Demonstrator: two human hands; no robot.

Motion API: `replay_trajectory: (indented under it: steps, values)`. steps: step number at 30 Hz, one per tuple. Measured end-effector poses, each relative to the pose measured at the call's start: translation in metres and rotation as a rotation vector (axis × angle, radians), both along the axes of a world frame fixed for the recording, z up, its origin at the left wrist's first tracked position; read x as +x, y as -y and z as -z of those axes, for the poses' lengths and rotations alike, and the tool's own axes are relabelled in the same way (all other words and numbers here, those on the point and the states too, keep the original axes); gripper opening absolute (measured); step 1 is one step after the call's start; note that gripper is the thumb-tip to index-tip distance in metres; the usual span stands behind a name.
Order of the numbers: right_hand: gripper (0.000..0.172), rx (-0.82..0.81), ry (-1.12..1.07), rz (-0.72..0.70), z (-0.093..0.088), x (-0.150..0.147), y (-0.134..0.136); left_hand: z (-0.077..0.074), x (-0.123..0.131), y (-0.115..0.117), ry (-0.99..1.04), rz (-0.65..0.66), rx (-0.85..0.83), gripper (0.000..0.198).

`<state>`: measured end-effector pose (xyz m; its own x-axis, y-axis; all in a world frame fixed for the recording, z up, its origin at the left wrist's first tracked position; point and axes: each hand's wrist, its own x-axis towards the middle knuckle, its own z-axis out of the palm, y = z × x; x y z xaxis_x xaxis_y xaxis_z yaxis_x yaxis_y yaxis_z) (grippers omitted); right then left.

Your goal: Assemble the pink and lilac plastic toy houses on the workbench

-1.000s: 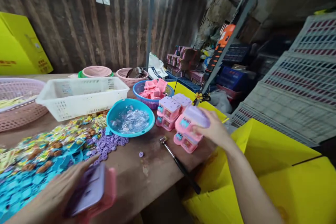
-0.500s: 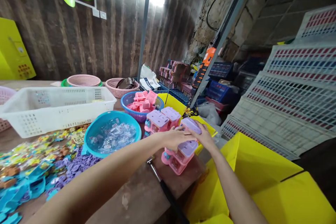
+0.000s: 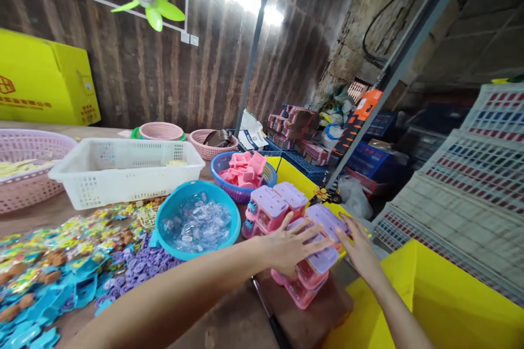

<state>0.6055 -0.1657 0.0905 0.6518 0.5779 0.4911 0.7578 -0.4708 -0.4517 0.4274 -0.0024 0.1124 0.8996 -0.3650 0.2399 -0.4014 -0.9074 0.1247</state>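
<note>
Several pink plastic toys with flat lilac tops stand close together, stacked, at the table's right corner. My left hand [image 3: 291, 245] lies over the nearest toy [image 3: 313, 268], fingers spread across its lilac top. At the far right side my right hand [image 3: 360, 242] has its fingers stretched out, the tips against the edge of another lilac top [image 3: 325, 219]. Left of both hands is a further pair of these toys [image 3: 268, 208]. Parts of the toys are hidden beneath my left hand and forearm.
A turquoise basin [image 3: 164, 215] of clear parts, a blue basket [image 3: 221, 162] of pink parts and a white crate [image 3: 126, 182] stand left. Loose purple discs [image 3: 141, 267] and a black-handled tool [image 3: 276, 327] lie nearer. A yellow box [image 3: 442, 289] is at right.
The view has turned left, so the scene sits further right. My left hand's fingers have spread wider over the lilac tops, and my two hands have moved apart.
</note>
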Motion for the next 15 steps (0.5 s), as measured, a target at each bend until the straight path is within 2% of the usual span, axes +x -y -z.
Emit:
replay_trajectory:
  steps: [2, 4, 5, 7, 9, 11, 14, 15]
  values:
    - [0.054, 0.002, 0.056, 0.031, -0.005, 0.0, 0.002, -0.002, -0.009, -0.008, 0.039, 0.037, -0.069, 0.099]
    - [0.052, 0.042, 0.163, 0.067, -0.016, -0.002, -0.003, -0.006, -0.017, -0.026, 0.095, 0.018, -0.152, 0.092]
    - [0.051, 0.065, 0.232, 0.069, -0.023, -0.004, -0.008, -0.007, -0.021, -0.039, 0.128, -0.043, -0.188, 0.086]
    - [0.048, 0.086, 0.372, 0.017, -0.043, -0.01, -0.031, -0.007, -0.025, -0.074, 0.172, -0.301, -0.221, 0.073]
    - [0.043, 0.035, 0.479, -0.095, -0.066, -0.019, -0.069, -0.006, -0.026, -0.116, 0.167, -0.624, -0.216, 0.062]
    - [0.041, -0.124, 0.51, -0.202, -0.088, -0.029, -0.121, -0.004, -0.024, -0.157, 0.13, -0.847, -0.211, 0.055]
    - [0.049, -0.598, 0.358, -0.188, -0.106, -0.042, -0.209, -0.001, -0.013, -0.208, 0.05, -0.946, -0.204, 0.047]
    - [0.055, -0.69, 0.315, -0.187, -0.106, -0.045, -0.237, -0.001, -0.006, -0.221, 0.013, -0.943, -0.198, 0.044]
